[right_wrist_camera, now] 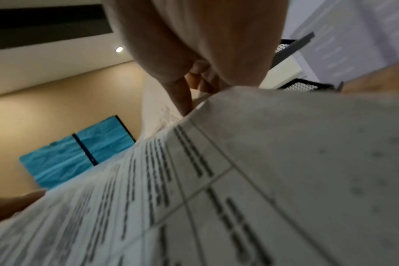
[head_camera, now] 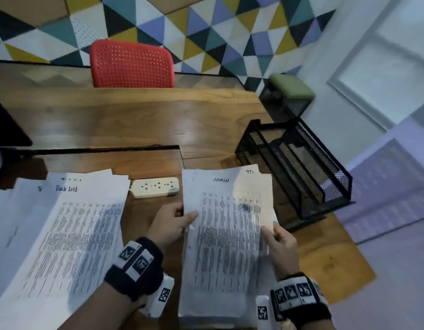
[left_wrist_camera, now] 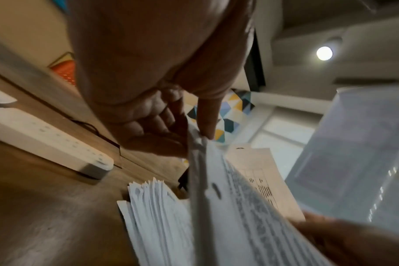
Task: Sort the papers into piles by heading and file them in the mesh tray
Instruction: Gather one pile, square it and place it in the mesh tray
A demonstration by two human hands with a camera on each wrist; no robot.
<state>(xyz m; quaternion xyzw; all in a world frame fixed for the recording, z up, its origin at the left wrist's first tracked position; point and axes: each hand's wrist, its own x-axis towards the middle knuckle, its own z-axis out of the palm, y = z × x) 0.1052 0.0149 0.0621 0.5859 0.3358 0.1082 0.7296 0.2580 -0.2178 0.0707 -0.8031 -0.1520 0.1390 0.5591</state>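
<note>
A stack of printed sheets headed "Admin" (head_camera: 226, 236) is lifted off the desk in front of me. My left hand (head_camera: 175, 222) pinches its left edge, thumb on top; in the left wrist view my left hand (left_wrist_camera: 189, 136) has its fingers behind the sheets (left_wrist_camera: 246, 212). My right hand (head_camera: 275, 236) pinches the right edge, and in the right wrist view my right hand (right_wrist_camera: 194, 93) has its thumb on the page (right_wrist_camera: 262, 180). A second pile headed "Task List" (head_camera: 63, 234) lies spread at the left. The black mesh tray (head_camera: 299, 167) stands at the right, beyond the held sheets.
A white power strip (head_camera: 155, 186) lies between the two piles. More loose sheets (left_wrist_camera: 157, 216) lie on the wooden desk (head_camera: 135, 122) under the held stack. A red chair (head_camera: 131, 65) stands behind the desk. The desk's right edge runs just past the tray.
</note>
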